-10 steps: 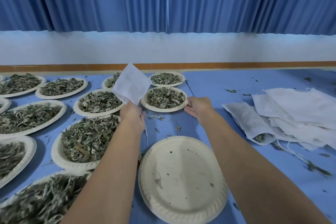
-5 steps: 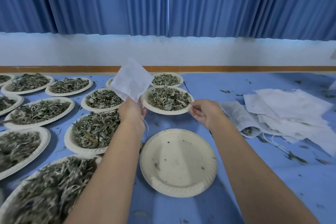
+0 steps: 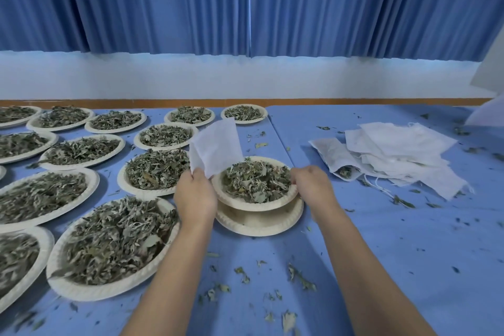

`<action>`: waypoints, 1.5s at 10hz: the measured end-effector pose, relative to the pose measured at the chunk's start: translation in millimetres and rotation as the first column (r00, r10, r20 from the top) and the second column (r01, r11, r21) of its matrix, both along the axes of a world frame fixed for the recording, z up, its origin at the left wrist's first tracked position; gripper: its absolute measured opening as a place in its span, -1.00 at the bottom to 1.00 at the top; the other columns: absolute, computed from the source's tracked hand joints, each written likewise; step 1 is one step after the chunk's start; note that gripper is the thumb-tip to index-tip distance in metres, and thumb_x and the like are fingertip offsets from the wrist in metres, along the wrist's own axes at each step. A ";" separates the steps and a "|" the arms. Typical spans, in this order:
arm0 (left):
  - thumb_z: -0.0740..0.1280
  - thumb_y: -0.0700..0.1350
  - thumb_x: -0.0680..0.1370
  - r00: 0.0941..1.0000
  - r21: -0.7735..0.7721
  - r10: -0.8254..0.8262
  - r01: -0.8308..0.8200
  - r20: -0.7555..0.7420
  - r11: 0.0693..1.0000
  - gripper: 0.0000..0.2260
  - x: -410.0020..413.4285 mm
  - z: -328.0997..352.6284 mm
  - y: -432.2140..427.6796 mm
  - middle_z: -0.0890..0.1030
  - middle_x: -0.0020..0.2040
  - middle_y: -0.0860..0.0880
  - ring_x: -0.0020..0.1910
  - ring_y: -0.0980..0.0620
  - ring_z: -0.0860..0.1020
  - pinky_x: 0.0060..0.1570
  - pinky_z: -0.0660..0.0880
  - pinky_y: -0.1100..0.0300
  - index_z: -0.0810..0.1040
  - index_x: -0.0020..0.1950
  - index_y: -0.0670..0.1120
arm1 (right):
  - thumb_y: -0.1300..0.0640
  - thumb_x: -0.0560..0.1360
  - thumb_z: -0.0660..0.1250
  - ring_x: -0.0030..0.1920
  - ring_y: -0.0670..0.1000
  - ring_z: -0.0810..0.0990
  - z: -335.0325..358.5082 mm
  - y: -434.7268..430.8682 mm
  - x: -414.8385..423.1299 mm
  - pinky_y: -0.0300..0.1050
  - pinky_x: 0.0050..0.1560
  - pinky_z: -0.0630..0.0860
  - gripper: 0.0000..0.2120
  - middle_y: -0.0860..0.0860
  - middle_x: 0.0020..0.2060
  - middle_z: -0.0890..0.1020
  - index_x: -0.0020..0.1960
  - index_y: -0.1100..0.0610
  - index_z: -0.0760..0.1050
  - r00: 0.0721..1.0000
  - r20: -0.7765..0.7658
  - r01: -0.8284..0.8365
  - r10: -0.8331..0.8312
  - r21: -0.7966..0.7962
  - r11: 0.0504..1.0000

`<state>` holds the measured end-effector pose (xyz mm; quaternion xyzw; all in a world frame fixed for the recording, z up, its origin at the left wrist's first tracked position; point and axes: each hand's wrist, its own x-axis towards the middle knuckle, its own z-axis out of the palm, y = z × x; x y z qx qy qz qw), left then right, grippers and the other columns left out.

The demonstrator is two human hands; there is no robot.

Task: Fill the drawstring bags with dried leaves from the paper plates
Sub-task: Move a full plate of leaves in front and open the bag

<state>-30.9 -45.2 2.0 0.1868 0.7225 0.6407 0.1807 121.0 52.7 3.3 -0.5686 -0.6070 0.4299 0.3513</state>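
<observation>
Across the left half of the frame, paper plates (image 3: 81,292) heaped with dried leaves (image 3: 114,237) covered the blue worktop (image 3: 381,254). Just left of centre, the left hand (image 3: 195,196) pinched an empty white drawstring bag (image 3: 215,144), which stood up above it. At centre, a leaf-filled plate (image 3: 253,206) sat tilted over an empty plate (image 3: 259,229). The right hand (image 3: 313,185) gripped its right rim. Whether the left hand touched its left rim could not be told. At middle right lay a pile of white bags (image 3: 395,153), the leftmost showing leaves at its mouth.
</observation>
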 end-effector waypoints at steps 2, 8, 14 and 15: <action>0.06 -0.12 0.66 1.000 -0.014 0.020 -0.020 -0.006 1.000 -0.72 1.3 -8.5 -0.6 0.54 0.09 -0.18 0.01 -0.14 0.46 0.00 0.38 0.05 0.48 0.12 -0.25 | 0.10 0.53 0.11 -0.14 0.14 0.42 -10.2 -1.2 -2.4 -0.04 -0.19 0.30 -0.76 0.10 -0.13 0.47 -0.31 0.06 0.24 0.982 0.175 0.064 -0.074 0.064 0.996; 0.09 -0.14 0.65 0.941 0.198 0.080 -0.152 0.330 0.968 -0.83 -16.0 -8.7 60.2 0.52 -0.01 -0.08 -0.09 -0.04 0.47 -0.08 0.33 0.13 0.44 0.01 -0.15 | 0.19 0.59 0.12 -0.40 -0.13 0.36 -19.6 41.1 -47.2 -0.32 -0.37 0.32 -0.72 -0.06 -0.36 0.41 -0.29 0.04 0.35 0.941 -0.303 0.135 -0.148 -0.061 0.989; 0.12 -0.15 0.64 0.936 0.234 0.171 -0.099 -0.309 0.967 -0.67 -20.7 -7.9 39.4 0.62 -0.16 -0.10 -0.25 -0.03 0.52 -0.24 0.43 0.21 0.44 0.40 -0.07 | 0.02 0.46 0.39 -0.08 -0.23 0.55 14.8 -12.2 -62.2 -0.32 -0.11 0.50 -0.60 -0.16 0.11 0.49 0.24 -0.17 0.36 0.888 -0.279 -0.178 0.365 0.524 0.833; 0.17 -0.21 0.62 0.859 0.178 0.161 -0.084 -0.485 0.980 -0.68 -16.8 -9.3 38.5 0.60 -0.02 -0.23 -0.08 -0.16 0.55 -0.03 0.39 0.10 0.47 0.36 -0.15 | 0.03 0.41 0.44 0.00 -0.23 0.55 20.2 -15.8 -77.5 -0.30 -0.03 0.55 -0.42 -0.19 0.19 0.43 0.30 -0.34 0.29 0.821 -0.170 -0.388 0.544 0.533 0.752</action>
